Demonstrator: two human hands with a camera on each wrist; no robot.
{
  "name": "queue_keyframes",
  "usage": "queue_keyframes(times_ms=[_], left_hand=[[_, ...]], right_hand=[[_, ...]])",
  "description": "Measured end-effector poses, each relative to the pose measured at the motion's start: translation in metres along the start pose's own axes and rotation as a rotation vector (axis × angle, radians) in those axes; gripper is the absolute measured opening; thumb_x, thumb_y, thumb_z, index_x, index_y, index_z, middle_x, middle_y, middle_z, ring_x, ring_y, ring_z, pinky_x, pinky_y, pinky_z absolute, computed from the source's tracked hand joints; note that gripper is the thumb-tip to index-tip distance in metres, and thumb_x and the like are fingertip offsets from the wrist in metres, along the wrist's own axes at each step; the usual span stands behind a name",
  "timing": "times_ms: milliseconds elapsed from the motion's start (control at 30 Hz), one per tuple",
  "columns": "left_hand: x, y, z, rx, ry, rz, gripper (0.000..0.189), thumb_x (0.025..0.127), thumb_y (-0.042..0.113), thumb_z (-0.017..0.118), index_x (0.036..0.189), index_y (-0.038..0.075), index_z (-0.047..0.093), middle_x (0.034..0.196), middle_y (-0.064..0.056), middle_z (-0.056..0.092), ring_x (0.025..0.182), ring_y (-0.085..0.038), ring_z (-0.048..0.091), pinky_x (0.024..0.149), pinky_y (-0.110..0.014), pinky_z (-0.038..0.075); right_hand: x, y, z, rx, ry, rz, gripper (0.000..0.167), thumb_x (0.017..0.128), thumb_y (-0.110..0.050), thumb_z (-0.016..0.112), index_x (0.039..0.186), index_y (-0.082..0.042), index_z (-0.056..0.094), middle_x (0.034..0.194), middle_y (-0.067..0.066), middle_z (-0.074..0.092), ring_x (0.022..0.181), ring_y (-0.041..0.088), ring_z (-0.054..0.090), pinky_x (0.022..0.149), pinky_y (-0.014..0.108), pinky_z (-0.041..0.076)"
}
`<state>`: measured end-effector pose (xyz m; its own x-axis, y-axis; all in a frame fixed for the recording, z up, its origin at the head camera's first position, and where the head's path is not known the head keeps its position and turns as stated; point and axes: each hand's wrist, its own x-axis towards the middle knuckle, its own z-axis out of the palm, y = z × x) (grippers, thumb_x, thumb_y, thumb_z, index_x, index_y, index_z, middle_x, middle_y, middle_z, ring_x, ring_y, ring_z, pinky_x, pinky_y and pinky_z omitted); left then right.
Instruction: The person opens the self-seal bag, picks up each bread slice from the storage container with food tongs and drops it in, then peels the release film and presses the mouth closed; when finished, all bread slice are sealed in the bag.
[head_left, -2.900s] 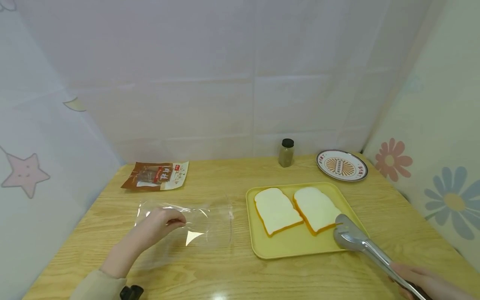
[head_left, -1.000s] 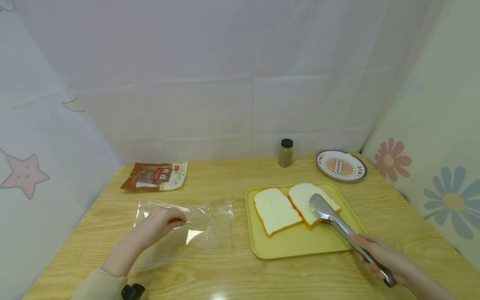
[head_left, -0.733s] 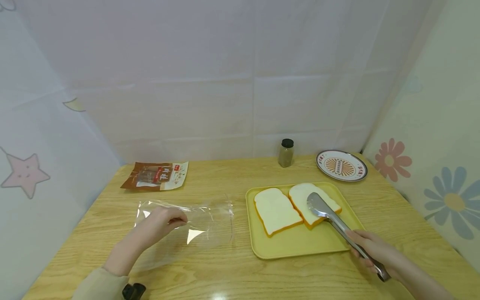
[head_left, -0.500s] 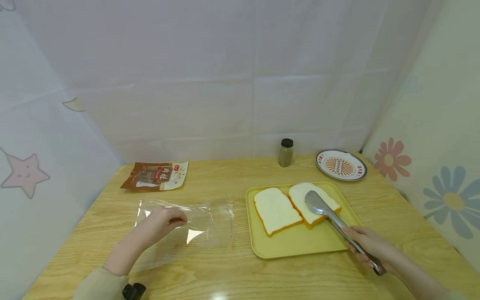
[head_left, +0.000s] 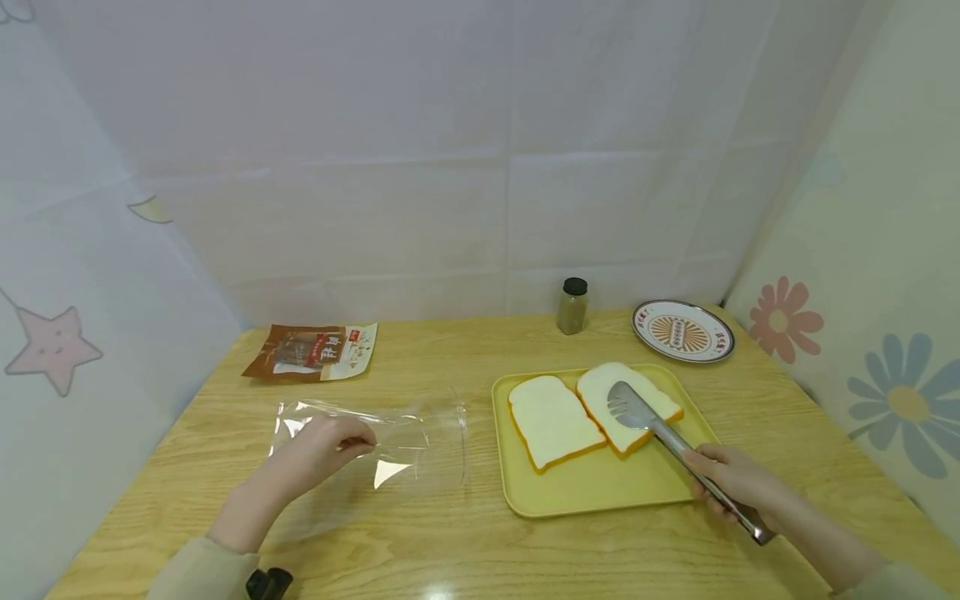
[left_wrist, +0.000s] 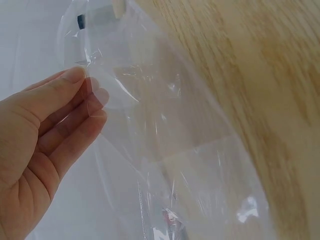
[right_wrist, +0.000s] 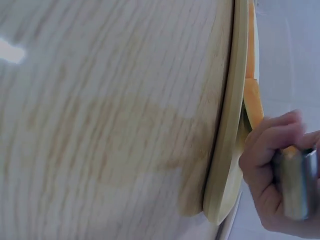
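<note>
My left hand (head_left: 318, 450) pinches the upper layer of a clear plastic bag (head_left: 438, 450) between thumb and fingertips; in the left wrist view the film (left_wrist: 165, 115) bulges up beside the fingertips. With my right hand (head_left: 738, 483) I grip metal tongs (head_left: 667, 433) by the handle. Their upper arm lies over the right bread slice (head_left: 600, 383); the lower arm is mostly hidden. That slice's edge (right_wrist: 253, 102) looks tilted above the tray in the right wrist view. A second bread slice (head_left: 551, 421) lies flat on the yellow tray (head_left: 570, 498), left of it.
A brown packet (head_left: 307, 354) lies at the back left of the wooden table (head_left: 450, 550). Behind the tray stand a small jar with a black lid (head_left: 572, 308) and a round patterned plate (head_left: 682, 331). Cloth-like walls close off the back and both sides.
The tongs have gone from the tray's right edge, left onto the right slice, which has shifted slightly up and left. My right hand has come inward. The left hand stays nearly still.
</note>
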<state>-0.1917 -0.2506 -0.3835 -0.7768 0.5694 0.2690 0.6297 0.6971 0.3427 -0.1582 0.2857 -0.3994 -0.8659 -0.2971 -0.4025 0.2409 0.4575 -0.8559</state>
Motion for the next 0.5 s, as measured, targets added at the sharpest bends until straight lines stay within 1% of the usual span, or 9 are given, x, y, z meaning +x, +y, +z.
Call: queue_keyframes(times_ms=[100, 200, 333, 400, 500], left_hand=[[0.0, 0.0, 0.0, -0.006, -0.002, -0.006, 0.005, 0.081, 0.004, 0.07, 0.085, 0.006, 0.071, 0.079, -0.002, 0.07, 0.071, -0.003, 0.062, 0.061, -0.02, 0.054], [0.0, 0.0, 0.001, 0.0, 0.004, -0.005, 0.004, 0.082, 0.005, 0.07, 0.085, 0.006, 0.071, 0.08, -0.002, 0.07, 0.071, -0.003, 0.062, 0.062, -0.02, 0.054], [0.0, 0.0, 0.0, 0.015, 0.011, 0.0, 0.006, 0.081, 0.004, 0.07, 0.086, 0.006, 0.071, 0.081, -0.001, 0.071, 0.072, -0.004, 0.063, 0.062, -0.02, 0.054], [0.001, 0.001, -0.001, 0.021, 0.012, 0.006, 0.007, 0.081, 0.003, 0.069, 0.087, 0.006, 0.071, 0.082, -0.001, 0.071, 0.072, -0.005, 0.064, 0.062, -0.02, 0.055], [0.001, 0.001, -0.001, 0.027, 0.02, 0.021, 0.008, 0.08, 0.001, 0.07, 0.086, 0.006, 0.071, 0.082, -0.001, 0.071, 0.072, -0.008, 0.065, 0.062, -0.021, 0.055]], right_hand=[[0.0, -0.001, -0.001, -0.047, 0.043, -0.01, 0.041, 0.102, -0.037, 0.039, 0.097, 0.003, 0.048, 0.073, 0.0, 0.051, 0.044, 0.002, 0.041, 0.038, 0.015, 0.038], [-0.001, -0.004, -0.004, -0.098, 0.094, -0.016, 0.042, 0.101, -0.036, 0.04, 0.096, 0.004, 0.05, 0.07, 0.0, 0.05, 0.042, 0.003, 0.037, 0.036, 0.016, 0.036], [-0.004, -0.013, -0.014, -0.077, 0.144, 0.009, 0.046, 0.1, -0.038, 0.044, 0.108, 0.007, 0.052, 0.067, -0.001, 0.05, 0.04, 0.004, 0.036, 0.035, 0.018, 0.035], [-0.006, -0.018, -0.019, -0.053, 0.136, 0.01, 0.047, 0.099, -0.039, 0.044, 0.111, 0.006, 0.052, 0.065, -0.002, 0.049, 0.041, 0.004, 0.035, 0.035, 0.019, 0.035], [-0.01, -0.026, -0.027, -0.022, 0.083, 0.01, 0.045, 0.099, -0.04, 0.045, 0.109, 0.002, 0.054, 0.064, -0.004, 0.049, 0.041, 0.004, 0.036, 0.036, 0.019, 0.035]])
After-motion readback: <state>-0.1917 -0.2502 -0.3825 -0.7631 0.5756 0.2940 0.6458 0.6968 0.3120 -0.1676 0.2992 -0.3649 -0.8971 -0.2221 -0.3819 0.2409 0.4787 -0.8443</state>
